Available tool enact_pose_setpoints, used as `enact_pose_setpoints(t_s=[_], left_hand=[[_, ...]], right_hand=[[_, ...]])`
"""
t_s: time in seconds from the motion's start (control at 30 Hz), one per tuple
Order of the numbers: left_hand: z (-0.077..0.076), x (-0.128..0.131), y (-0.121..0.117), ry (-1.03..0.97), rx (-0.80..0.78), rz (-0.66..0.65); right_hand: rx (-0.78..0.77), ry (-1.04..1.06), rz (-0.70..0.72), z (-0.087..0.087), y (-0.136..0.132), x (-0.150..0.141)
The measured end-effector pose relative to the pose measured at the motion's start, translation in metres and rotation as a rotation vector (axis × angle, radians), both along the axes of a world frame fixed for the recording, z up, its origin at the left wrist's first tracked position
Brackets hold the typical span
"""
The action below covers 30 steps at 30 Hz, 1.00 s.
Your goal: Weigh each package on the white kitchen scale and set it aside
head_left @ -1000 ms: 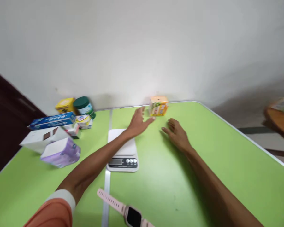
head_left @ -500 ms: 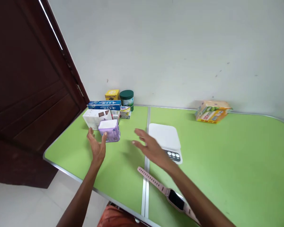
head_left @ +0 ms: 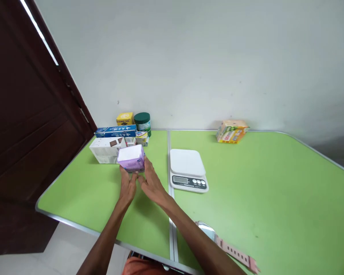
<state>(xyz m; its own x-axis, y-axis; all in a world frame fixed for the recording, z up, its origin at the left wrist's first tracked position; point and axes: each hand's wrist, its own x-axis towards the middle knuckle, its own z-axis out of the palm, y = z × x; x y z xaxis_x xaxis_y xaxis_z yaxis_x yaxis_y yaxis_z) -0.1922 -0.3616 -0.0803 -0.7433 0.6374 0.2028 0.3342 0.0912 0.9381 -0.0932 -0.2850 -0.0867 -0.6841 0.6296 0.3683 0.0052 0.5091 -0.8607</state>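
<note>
Between my two hands is a purple-and-white pack [head_left: 131, 158], box-shaped with a plain white top; its exact kind cannot be made out. My left hand [head_left: 127, 186] grips its lower left side. At the right side, my right hand [head_left: 151, 182] presses its fingers along the edge, thumb near the front. Just behind and left of the pack lies a white box [head_left: 107, 150] with brown squares on it. Right of my hands sits a white kitchen scale [head_left: 188, 168] with a small display and round buttons.
Behind the white box are a long blue box [head_left: 116, 131], a yellow box [head_left: 124, 118], a green-lidded jar [head_left: 142, 122] and small cartons [head_left: 141, 138]. An orange-and-yellow box [head_left: 232, 131] stands by the wall. A pink-strapped watch [head_left: 232, 250] lies partly under my right forearm.
My right hand has moved left to the purple-and-white pack, and both hands have closed on its sides. The view has shifted a little to the right.
</note>
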Motion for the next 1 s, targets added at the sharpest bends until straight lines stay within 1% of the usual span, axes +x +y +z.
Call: enact_pose_setpoints(t_s=[0.1, 0.2, 0.27, 0.33, 0.43, 0.53, 0.6, 0.63, 0.67, 0.73, 0.83, 0.9, 1.0], left_hand=[[0.015, 0.028, 0.021, 0.021, 0.053, -0.146], [0.025, 0.060, 0.046, 0.033, 0.088, -0.307], [0.025, 0.079, 0.061, 0.052, 0.086, -0.393], [0.021, 0.093, 0.073, 0.067, 0.069, -0.464], [0.013, 0.103, 0.085, 0.085, 0.036, -0.537], [0.006, 0.100, 0.090, 0.136, 0.015, -0.577], [0.000, 0.092, 0.089, 0.164, 0.009, -0.577], [-0.003, 0.086, 0.088, 0.168, 0.008, -0.561], [-0.007, 0.079, 0.087, 0.163, 0.009, -0.532], [-0.017, 0.066, 0.085, 0.138, 0.012, -0.458], [-0.032, 0.050, 0.086, 0.112, 0.003, -0.367], [-0.039, 0.045, 0.089, 0.105, -0.005, -0.328], [-0.044, 0.043, 0.093, 0.105, 0.001, -0.302]], right_hand=[[-0.056, -0.034, -0.105, 0.013, 0.008, 0.034], [-0.057, -0.011, -0.207, 0.022, 0.029, 0.075], [-0.031, 0.025, -0.248, 0.025, 0.047, 0.103], [-0.012, 0.050, -0.276, 0.025, 0.064, 0.126], [-0.019, 0.043, -0.309, 0.023, 0.080, 0.148], [-0.055, 0.037, -0.298, 0.018, 0.086, 0.158], [-0.113, 0.042, -0.291, 0.011, 0.091, 0.163], [-0.152, 0.047, -0.312, 0.006, 0.094, 0.167], [-0.190, 0.052, -0.355, 0.000, 0.098, 0.172], [-0.237, 0.053, -0.500, -0.014, 0.106, 0.183], [-0.217, 0.022, -0.712, -0.035, 0.118, 0.197], [-0.182, 0.000, -0.782, -0.044, 0.121, 0.200], [-0.117, -0.012, -0.807, -0.051, 0.121, 0.196]])
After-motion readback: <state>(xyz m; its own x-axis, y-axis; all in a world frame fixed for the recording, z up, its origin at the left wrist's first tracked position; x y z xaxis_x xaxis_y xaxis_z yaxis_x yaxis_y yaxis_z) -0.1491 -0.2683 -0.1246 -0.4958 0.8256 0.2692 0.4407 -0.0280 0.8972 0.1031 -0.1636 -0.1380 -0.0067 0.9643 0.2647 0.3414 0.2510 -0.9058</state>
